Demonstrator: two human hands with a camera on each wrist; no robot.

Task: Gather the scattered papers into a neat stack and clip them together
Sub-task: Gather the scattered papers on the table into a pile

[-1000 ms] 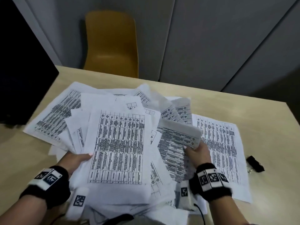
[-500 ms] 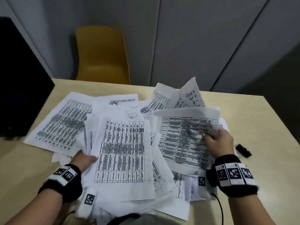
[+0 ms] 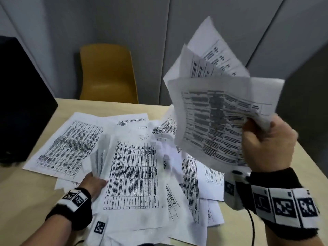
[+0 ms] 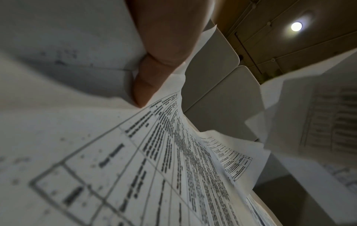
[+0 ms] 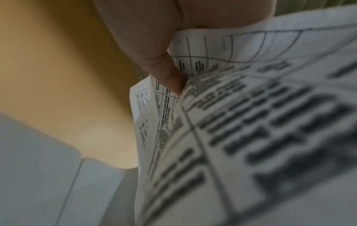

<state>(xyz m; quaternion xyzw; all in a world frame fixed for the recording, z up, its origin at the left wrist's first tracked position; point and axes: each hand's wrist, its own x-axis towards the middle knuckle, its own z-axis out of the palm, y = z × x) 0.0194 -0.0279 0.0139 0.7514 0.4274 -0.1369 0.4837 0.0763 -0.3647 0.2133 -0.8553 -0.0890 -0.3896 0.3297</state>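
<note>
Many white printed sheets lie scattered and overlapping on the pale wooden table [image 3: 26,196], the largest heap [image 3: 133,174] in the middle. My left hand [image 3: 95,181] holds the heap's left edge, fingers tucked under the sheets. In the left wrist view its thumb [image 4: 152,79] presses on the sheets [image 4: 154,152]. My right hand [image 3: 253,125] is raised at the right and grips several sheets [image 3: 213,112], which fan up off the table. The right wrist view shows its thumb [image 5: 166,73] pinching those sheets [image 5: 251,122]. No clip is in view.
A yellow chair [image 3: 108,73] stands behind the table's far edge, against grey wall panels. A large black object [image 3: 21,103] stands at the far left of the table. Bare wood shows at the front left and along the right edge [image 3: 305,166].
My right hand has lifted its bunch of sheets off the table, up and to the right. The left hand has stayed at the heap's left edge. The black clip has gone from sight.
</note>
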